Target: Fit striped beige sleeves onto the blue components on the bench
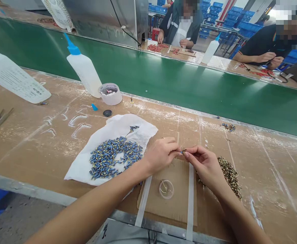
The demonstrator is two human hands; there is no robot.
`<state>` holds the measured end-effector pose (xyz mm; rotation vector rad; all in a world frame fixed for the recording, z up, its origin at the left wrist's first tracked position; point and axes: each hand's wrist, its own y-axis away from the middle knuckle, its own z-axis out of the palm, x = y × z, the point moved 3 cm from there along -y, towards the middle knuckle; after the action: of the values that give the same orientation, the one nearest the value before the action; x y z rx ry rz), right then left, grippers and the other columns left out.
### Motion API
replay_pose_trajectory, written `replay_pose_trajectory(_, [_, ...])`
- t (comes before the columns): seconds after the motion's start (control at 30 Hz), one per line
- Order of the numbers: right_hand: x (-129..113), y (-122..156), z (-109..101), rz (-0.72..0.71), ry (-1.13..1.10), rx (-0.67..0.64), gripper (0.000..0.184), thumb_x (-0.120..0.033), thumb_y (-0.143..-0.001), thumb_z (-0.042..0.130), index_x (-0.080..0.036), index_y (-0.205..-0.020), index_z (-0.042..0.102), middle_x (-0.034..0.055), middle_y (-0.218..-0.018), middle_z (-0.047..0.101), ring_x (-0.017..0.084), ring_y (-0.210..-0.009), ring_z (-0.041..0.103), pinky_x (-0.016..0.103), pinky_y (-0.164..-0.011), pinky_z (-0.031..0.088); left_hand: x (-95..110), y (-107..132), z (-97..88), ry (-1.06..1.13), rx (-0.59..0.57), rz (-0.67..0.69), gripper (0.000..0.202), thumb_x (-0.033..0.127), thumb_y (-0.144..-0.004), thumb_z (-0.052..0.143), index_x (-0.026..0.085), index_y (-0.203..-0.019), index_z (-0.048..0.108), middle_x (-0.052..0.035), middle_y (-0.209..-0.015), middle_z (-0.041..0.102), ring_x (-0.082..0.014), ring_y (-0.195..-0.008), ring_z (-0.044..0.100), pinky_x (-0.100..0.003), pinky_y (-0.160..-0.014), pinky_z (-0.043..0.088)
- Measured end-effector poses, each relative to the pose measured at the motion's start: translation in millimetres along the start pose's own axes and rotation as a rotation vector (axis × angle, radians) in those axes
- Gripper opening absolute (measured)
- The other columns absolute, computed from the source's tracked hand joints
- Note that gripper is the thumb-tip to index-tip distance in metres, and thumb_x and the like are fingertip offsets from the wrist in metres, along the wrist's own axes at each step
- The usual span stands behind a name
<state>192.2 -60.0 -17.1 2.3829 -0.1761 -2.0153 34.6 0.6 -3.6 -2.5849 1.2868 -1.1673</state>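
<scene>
My left hand (161, 153) and my right hand (204, 163) meet fingertip to fingertip above a taped cardboard pad (174, 200). Both are pinched on one tiny part (183, 151) with a blue end and a brassy end. A heap of small blue parts (114, 156) lies on a white sheet (87, 162) to the left of my left hand. A pile of small dark brassy parts (230, 176) lies under and to the right of my right wrist. A small clear round dish (166, 189) sits on the pad below my hands.
A squeeze bottle with a blue nozzle (83, 69), a white cup (110, 94), a blue cap (94, 107) and a black disc (107, 113) stand at the back left. A green conveyor belt (189, 84) runs behind. Two other people work across it.
</scene>
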Motion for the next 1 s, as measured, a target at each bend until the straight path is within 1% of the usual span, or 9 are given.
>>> replay_pose_trajectory(0.13, [2.5, 2.1, 4.0, -0.072, 0.049, -0.007, 0.014, -0.032, -0.086, 0.064, -0.019, -0.083, 0.062, 0.0023, -0.080, 0.063, 0.016, -0.078, 0.060, 0.028, -0.072, 0.049, 6.9, 2.8, 0.8, -0.269, -0.032, 0.087, 0.014, 0.011, -0.089, 0.051, 0.014, -0.078, 0.061, -0.0048, -0.084, 0.060, -0.0183, -0.080, 0.054, -0.028, -0.066, 0.039])
replay_pose_trajectory(0.23, [6.7, 2.4, 7.0, -0.106, 0.084, -0.029, 0.014, -0.030, -0.088, 0.061, -0.019, -0.080, 0.058, 0.0008, -0.076, 0.059, 0.015, -0.073, 0.056, 0.027, -0.068, 0.046, 9.5, 4.2, 2.6, -0.343, -0.094, 0.105, 0.013, 0.008, -0.087, 0.049, 0.015, -0.079, 0.057, -0.0051, -0.086, 0.059, -0.0190, -0.081, 0.053, -0.028, -0.065, 0.039])
replay_pose_trajectory(0.4, [10.6, 2.8, 10.3, -0.103, 0.107, -0.095, 0.017, -0.031, -0.089, 0.058, -0.019, -0.077, 0.056, -0.0012, -0.068, 0.052, 0.014, -0.063, 0.048, 0.025, -0.058, 0.039, 6.5, 6.2, 1.7, -0.199, -0.151, 0.028, 0.009, 0.009, -0.085, 0.054, 0.015, -0.079, 0.057, -0.0025, -0.082, 0.059, -0.0162, -0.074, 0.054, -0.027, -0.063, 0.037])
replay_pose_trajectory(0.5, [11.7, 4.5, 11.7, -0.098, 0.083, -0.126, 0.020, -0.033, -0.089, 0.058, -0.020, -0.074, 0.054, -0.0007, -0.069, 0.051, 0.014, -0.063, 0.048, 0.025, -0.057, 0.040, 4.0, 8.7, 3.5, -0.092, -0.183, -0.015, 0.009, 0.009, -0.083, 0.056, 0.016, -0.078, 0.057, -0.0013, -0.082, 0.060, -0.0153, -0.074, 0.055, -0.027, -0.063, 0.037])
replay_pose_trajectory(0.6, [14.9, 5.0, 13.3, -0.064, 0.071, -0.143, 0.022, -0.036, -0.088, 0.059, -0.020, -0.074, 0.055, -0.0005, -0.068, 0.052, 0.015, -0.063, 0.049, 0.026, -0.057, 0.041, 1.5, 10.5, 7.0, -0.053, -0.207, -0.024, 0.009, 0.009, -0.083, 0.056, 0.016, -0.077, 0.058, -0.0015, -0.083, 0.061, -0.0157, -0.075, 0.056, -0.026, -0.063, 0.036])
replay_pose_trajectory(0.73, [18.6, 1.3, 15.2, -0.013, 0.035, -0.103, 0.024, -0.041, -0.086, 0.061, -0.020, -0.077, 0.056, 0.0005, -0.069, 0.056, 0.015, -0.063, 0.053, 0.027, -0.059, 0.044, -5.9, 6.9, 4.4, -0.007, -0.186, -0.069, 0.009, 0.014, -0.085, 0.059, 0.016, -0.076, 0.061, -0.0012, -0.081, 0.061, -0.0150, -0.075, 0.056, -0.025, -0.065, 0.038])
replay_pose_trajectory(0.83, [18.2, -1.9, 16.1, 0.010, -0.023, -0.058, 0.026, -0.044, -0.084, 0.065, -0.019, -0.080, 0.058, 0.0014, -0.070, 0.060, 0.016, -0.065, 0.056, 0.028, -0.062, 0.047, -10.9, 1.9, -2.7, 0.066, -0.193, -0.102, 0.003, 0.018, -0.084, 0.064, 0.016, -0.083, 0.064, -0.0011, -0.081, 0.062, -0.0147, -0.076, 0.057, -0.024, -0.068, 0.040])
replay_pose_trajectory(0.9, [17.1, -2.7, 15.6, 0.031, -0.072, -0.021, 0.027, -0.045, -0.082, 0.067, -0.019, -0.081, 0.059, 0.0020, -0.071, 0.062, 0.016, -0.067, 0.059, 0.029, -0.064, 0.049, -11.7, 0.0, -5.6, 0.085, -0.228, -0.098, 0.007, 0.022, -0.085, 0.064, 0.016, -0.089, 0.066, -0.0020, -0.083, 0.063, -0.0153, -0.078, 0.058, -0.024, -0.070, 0.041])
replay_pose_trajectory(1.0, [15.1, -2.7, 14.6, 0.059, -0.129, 0.008, 0.030, -0.046, -0.079, 0.070, -0.018, -0.080, 0.060, 0.0025, -0.073, 0.064, 0.016, -0.069, 0.061, 0.029, -0.066, 0.051, -10.0, -0.1, -5.3, 0.046, -0.269, -0.053, 0.016, 0.024, -0.092, 0.054, 0.015, -0.091, 0.068, -0.0037, -0.083, 0.062, -0.0160, -0.079, 0.058, -0.025, -0.071, 0.041])
